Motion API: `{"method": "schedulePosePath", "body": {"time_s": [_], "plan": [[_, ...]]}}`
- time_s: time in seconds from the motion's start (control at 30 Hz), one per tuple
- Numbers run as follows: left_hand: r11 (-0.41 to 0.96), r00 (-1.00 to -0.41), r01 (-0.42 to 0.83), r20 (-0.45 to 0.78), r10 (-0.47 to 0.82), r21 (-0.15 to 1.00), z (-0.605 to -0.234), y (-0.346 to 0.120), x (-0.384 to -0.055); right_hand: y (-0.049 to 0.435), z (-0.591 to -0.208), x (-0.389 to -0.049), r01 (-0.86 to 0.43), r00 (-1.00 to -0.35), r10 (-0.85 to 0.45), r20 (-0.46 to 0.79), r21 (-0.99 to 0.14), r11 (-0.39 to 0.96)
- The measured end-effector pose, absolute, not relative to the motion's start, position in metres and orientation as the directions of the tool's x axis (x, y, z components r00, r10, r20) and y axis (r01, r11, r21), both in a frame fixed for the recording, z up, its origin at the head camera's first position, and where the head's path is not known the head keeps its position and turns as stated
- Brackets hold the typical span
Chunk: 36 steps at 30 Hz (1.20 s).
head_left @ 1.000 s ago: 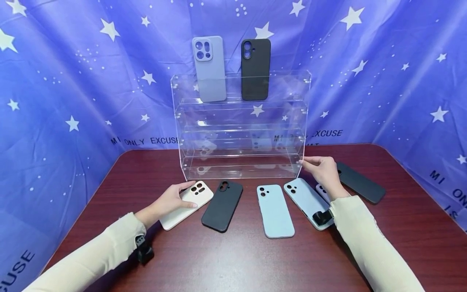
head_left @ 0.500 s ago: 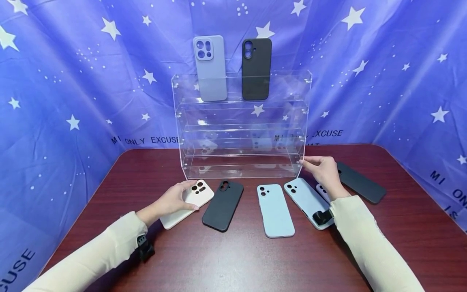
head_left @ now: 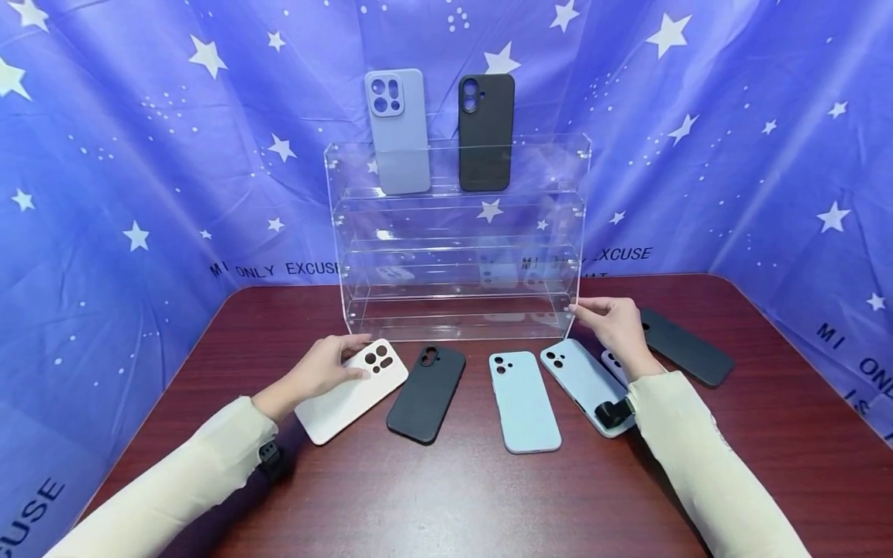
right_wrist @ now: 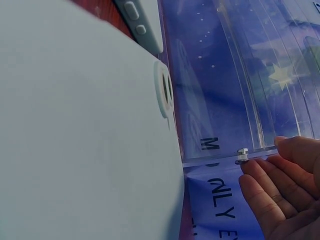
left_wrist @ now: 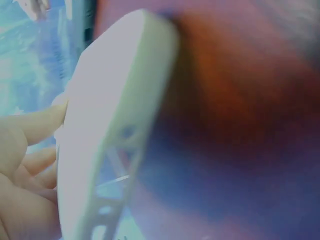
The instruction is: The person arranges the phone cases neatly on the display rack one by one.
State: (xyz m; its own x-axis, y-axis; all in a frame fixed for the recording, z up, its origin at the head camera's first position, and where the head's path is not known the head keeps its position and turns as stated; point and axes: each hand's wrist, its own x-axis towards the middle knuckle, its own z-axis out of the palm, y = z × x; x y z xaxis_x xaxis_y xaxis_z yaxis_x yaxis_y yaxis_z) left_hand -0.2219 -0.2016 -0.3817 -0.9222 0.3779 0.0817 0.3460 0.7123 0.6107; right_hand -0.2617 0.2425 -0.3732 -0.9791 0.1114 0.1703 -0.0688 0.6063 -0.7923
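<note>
My left hand (head_left: pixel 324 368) grips a white phone case (head_left: pixel 342 407) by its edges, thumb on the near side, at the table's left. In the left wrist view the case (left_wrist: pixel 100 100) stands tilted, its side cut-outs showing, and it looks raised off the table. My right hand (head_left: pixel 614 322) pinches the lower right side panel of the clear acrylic display rack (head_left: pixel 460 329); the right wrist view shows thumb and fingers (right_wrist: pixel 267 187) at that panel's edge. On the rack's top tier stand a lavender phone case (head_left: pixel 401 147) and a black phone case (head_left: pixel 486 139).
On the table (head_left: pixel 446 496) before the rack lie a black case (head_left: pixel 425 399), a light blue case (head_left: pixel 526 407) and another blue case (head_left: pixel 582 387), partly under my right forearm. A lavender case (head_left: pixel 611 360) is mostly hidden there. Another black case (head_left: pixel 691 349) lies far right.
My left hand has shifted slightly left and up, and the white case has tilted and come up with it. The right hand stays at the rack's side panel.
</note>
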Motion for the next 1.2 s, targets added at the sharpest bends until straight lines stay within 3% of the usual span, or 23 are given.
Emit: {"method": "schedulePosePath", "body": {"time_s": [0.33,0.53,0.73,1.2], "plan": [[0.687,-0.925,0.221,-0.074,0.372,0.692,-0.354,-0.204,-0.225,0.242,-0.375,-0.263,-0.060,-0.980,0.114,0.162,-0.791,0.609],[0.681,-0.902,0.220,-0.122,0.415,0.698,-0.344,-0.201,-0.223,0.243,-0.375,-0.262,-0.070,-0.979,0.110,0.173,-0.788,0.611],[0.639,-0.901,0.253,-0.064,0.430,0.726,-0.327,-0.202,-0.224,0.243,-0.375,-0.262,-0.059,-0.980,0.118,0.163,-0.793,0.606],[0.448,-0.940,0.289,0.162,0.301,0.846,-0.288,-0.184,-0.237,0.243,-0.375,-0.263,-0.077,-0.980,0.099,0.172,-0.789,0.610]]}}
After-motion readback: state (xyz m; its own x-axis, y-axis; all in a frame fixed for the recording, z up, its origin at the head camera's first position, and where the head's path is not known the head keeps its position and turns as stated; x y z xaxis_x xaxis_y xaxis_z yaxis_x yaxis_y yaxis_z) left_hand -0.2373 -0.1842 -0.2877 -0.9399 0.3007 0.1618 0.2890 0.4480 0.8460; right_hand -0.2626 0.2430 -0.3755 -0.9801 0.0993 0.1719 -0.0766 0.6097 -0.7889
